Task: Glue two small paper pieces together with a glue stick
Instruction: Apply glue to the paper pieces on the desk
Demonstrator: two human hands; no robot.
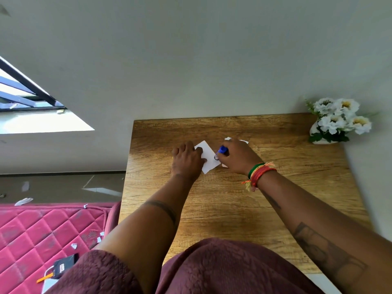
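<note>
A small white paper piece (209, 159) lies flat on the wooden table (233, 209). My left hand (186, 160) presses on its left side with the fingers spread over it. My right hand (237, 158) grips a blue glue stick (220, 151), tilted with its tip touching the paper's right part. A second white paper piece (244, 141) lies under and behind my right hand, mostly hidden; only its edges show.
A white vase of white flowers (337, 122) stands at the table's far right corner by the wall. A red quilted mattress (42, 234) with paper scraps and a dark box (64, 266) lies to the left of the table.
</note>
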